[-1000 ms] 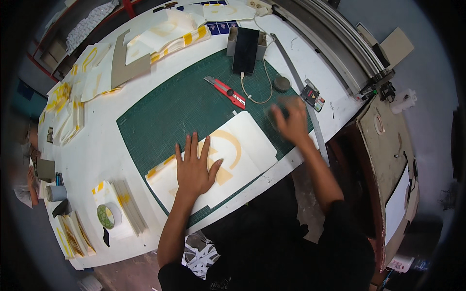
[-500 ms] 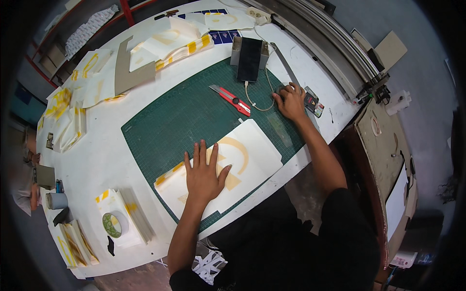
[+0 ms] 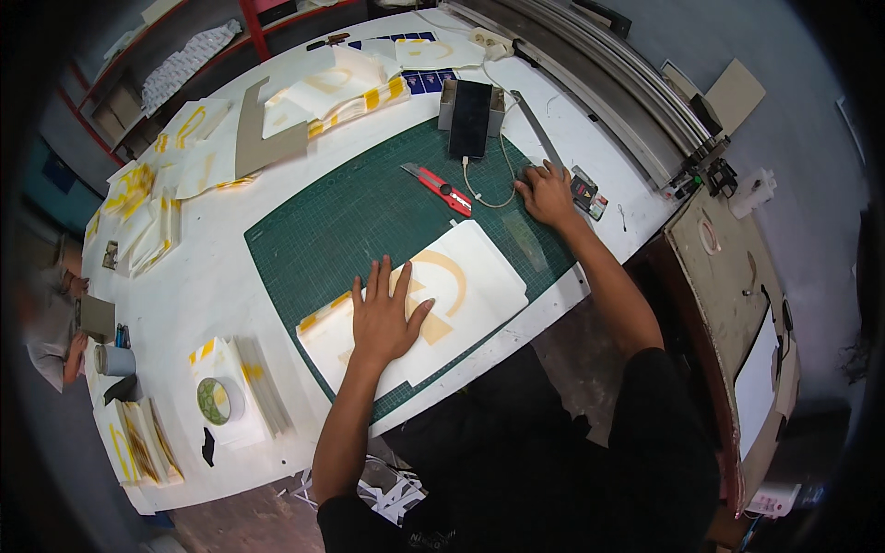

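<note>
Pressing your left hand [image 3: 383, 318] flat, fingers spread, on the white sheet [image 3: 461, 304]; right hand [image 3: 546, 192] grip unclear — sheet may slip toward the red knife [image 3: 438, 188].

White worktable [image 3: 221, 276], red shelving [image 3: 258, 37] behind, grey wall [image 3: 811, 55] to the right.

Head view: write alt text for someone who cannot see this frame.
A person's left hand presses flat on a white sheet with a yellow curved shape on a green cutting mat, while the right hand rests at the mat's far right edge by a metal ruler. A red utility knife lies between them.
</note>
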Demonstrator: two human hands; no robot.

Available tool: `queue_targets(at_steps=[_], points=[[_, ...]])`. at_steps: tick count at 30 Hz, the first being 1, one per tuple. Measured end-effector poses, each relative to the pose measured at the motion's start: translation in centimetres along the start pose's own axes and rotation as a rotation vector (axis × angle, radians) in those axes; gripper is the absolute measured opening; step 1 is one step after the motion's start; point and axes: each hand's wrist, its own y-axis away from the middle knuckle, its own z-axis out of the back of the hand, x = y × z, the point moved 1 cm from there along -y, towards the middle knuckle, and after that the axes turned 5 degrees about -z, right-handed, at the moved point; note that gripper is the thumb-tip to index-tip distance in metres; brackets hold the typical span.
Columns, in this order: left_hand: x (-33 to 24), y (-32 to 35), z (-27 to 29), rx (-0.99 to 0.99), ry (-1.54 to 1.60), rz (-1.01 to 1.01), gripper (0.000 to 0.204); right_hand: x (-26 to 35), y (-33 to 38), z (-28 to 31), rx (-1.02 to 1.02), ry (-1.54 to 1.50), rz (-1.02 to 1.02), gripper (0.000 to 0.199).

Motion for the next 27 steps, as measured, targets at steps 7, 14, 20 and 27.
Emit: queue_targets(at_steps=[7,14,20,27], points=[[0.1,0.0,0.1,-0.014,0.015,0.004,0.079,-0.5,0.8,4.8,-0.270,-0.443,0.048,0.021],[0.1,0.2,0.1,-0.023,0.038,0.007,0.078,4.9,8.9,7.0,-0.252,-0.684,-0.182,0.014],[0.0,0.3,0.3,-0.046,0.011,0.010,0.074,13.3,19.1,8.9,-0.276,-0.558,0.023,0.035],[-0.6,0.9,0.3,-0.333,0.081,-0.104,0.051,14.9,21.8,7.1,-0.225,-0.250,-0.125,0.048]])
